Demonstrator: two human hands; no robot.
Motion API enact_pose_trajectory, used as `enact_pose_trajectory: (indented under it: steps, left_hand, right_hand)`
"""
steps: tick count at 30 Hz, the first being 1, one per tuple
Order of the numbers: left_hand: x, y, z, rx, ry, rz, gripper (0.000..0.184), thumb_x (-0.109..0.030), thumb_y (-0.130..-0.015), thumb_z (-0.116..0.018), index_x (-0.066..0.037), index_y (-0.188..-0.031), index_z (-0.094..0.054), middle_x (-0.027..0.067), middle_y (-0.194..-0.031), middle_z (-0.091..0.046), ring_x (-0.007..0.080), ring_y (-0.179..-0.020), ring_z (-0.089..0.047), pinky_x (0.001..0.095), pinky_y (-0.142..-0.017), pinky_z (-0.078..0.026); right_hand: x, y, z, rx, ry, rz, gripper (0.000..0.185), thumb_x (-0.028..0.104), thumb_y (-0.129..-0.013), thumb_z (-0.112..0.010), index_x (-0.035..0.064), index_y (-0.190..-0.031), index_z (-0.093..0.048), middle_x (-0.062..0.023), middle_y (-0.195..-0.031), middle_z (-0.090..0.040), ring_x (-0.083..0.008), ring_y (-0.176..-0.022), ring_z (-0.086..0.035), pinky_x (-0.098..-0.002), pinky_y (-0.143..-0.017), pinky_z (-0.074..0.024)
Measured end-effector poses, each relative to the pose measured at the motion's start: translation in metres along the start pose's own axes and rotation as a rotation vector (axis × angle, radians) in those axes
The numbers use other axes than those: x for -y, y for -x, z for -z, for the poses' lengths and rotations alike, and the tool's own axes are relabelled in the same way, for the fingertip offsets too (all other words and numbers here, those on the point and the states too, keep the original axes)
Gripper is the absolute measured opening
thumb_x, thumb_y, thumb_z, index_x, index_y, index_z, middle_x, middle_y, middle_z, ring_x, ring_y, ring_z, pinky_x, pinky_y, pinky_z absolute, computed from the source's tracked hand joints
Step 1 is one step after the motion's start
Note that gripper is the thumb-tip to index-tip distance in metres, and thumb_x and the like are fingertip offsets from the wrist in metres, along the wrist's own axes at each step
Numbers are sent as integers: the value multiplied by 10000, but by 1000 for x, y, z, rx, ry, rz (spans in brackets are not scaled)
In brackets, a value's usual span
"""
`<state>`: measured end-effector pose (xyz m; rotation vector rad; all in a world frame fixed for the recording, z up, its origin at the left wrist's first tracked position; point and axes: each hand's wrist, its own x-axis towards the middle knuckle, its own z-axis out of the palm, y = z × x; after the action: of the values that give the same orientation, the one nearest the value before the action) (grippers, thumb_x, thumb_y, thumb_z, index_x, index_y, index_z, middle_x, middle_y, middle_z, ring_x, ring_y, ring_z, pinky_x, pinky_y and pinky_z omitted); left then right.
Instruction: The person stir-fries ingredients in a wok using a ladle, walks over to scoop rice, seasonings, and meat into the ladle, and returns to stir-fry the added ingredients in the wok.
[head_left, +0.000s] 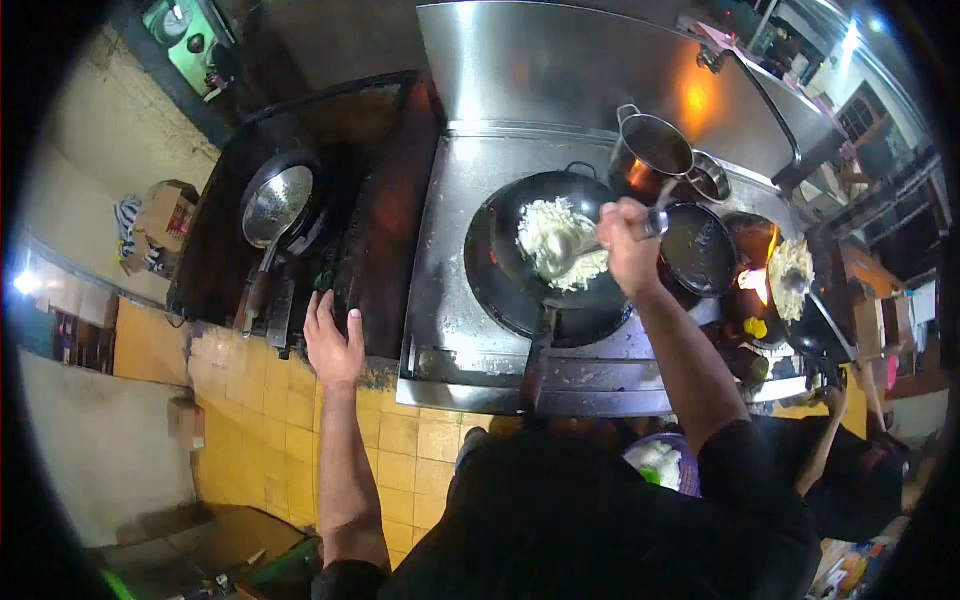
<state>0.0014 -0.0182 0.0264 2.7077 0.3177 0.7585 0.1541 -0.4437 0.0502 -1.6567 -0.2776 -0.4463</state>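
Note:
My right hand [628, 238] is wrapped around the handle of a metal ladle [560, 256]. The ladle's bowl rests in white food that looks like rice [545, 218], inside a black wok [492, 290] on the steel stove. At the wok's front, its long handle [537, 365] points toward my body with no hand on it. My left hand [335, 338] has its fingers spread at the front edge of the dark stove [385, 215] on the left. Close to that hand is the handle of a skimmer [280, 205], whose round metal head lies over a dark pan.
Behind the wok stand a tall steel pot [650, 150] and a smaller pot [710, 178]. A dark pan [698, 250] sits to the right. Beyond it, a co-worker [850, 470] tilts another wok [822, 335] of food near flames [755, 280]. A purple basket [690, 468] is below.

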Motion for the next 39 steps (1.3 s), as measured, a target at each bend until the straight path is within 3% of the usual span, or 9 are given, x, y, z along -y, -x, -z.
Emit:
enact_pose_trajectory:
  steps: [2,4,8,10,15,18,19,22,39]
  left_hand:
    - [4,0,-3,-9,15,-2,494,-301,-927,-613,-49,-1339,-508,229,-1425,-455,409,-1284,-452,487,-1066,-379]
    - [13,2,-8,-30,2,-58,491,-309,-932,-606,-47,-1336,-511,232,-1423,-456,408,-1285,-454,483,-1066,-380]
    - [8,1,-5,-18,24,-33,488,-328,-941,-590,-45,-1332,-517,231,-1415,-467,411,-1283,-456,481,-1063,-381]
    - [5,1,-3,-1,23,-25,486,-324,-940,-590,-45,-1332,-519,230,-1412,-470,409,-1282,-456,481,-1063,-380]
    - [8,0,-5,-13,-9,-13,482,-316,-934,-594,-49,-1329,-527,224,-1400,-485,406,-1266,-473,483,-1058,-385]
    - [6,1,-3,-24,17,-36,477,-313,-933,-596,-50,-1325,-531,220,-1392,-495,404,-1262,-478,479,-1056,-388]
    - [6,-3,-5,-42,16,-35,477,-313,-933,-596,-50,-1325,-531,220,-1392,-495,404,-1262,-478,479,-1056,-388]
    - [8,-4,-7,-32,7,-37,455,-278,-950,-588,-25,-1321,-522,223,-1392,-487,402,-1268,-468,473,-1057,-379]
    - [10,0,-10,-40,-48,-56,444,-298,-937,-584,-44,-1300,-544,218,-1362,-521,400,-1219,-511,473,-1021,-410]
  right_hand:
    - [-14,-9,7,115,58,91,178,86,-919,-656,83,-801,-523,45,-711,-514,-55,-572,-450,-247,-505,-343]
    - [44,-13,-1,-168,-423,92,158,108,-942,-642,81,-823,-543,48,-707,-517,-57,-572,-451,-249,-510,-350]
    - [23,-28,-5,-215,-620,23,171,114,-940,-651,86,-810,-545,44,-696,-523,-57,-558,-447,-249,-496,-350]
    - [-12,-31,-17,-144,-225,-9,217,104,-947,-640,106,-762,-529,40,-663,-507,-54,-521,-432,-253,-475,-348]
    - [41,-37,-18,-184,-588,30,235,83,-931,-624,100,-731,-501,49,-668,-488,-46,-511,-397,-253,-470,-331]
    - [12,-44,-32,-92,-243,18,207,106,-920,-648,82,-754,-527,53,-653,-485,-44,-513,-398,-244,-475,-330]
    - [13,-44,-37,-300,-251,27,187,133,-911,-668,77,-773,-554,58,-621,-469,-44,-518,-416,-230,-486,-333]
    - [48,-49,-12,-325,-463,28,159,128,-908,-671,84,-787,-577,54,-608,-477,-48,-516,-439,-228,-490,-348]
    - [18,-30,-26,-231,-505,-37,260,67,-920,-637,105,-711,-486,52,-607,-480,-42,-515,-437,-241,-475,-331]
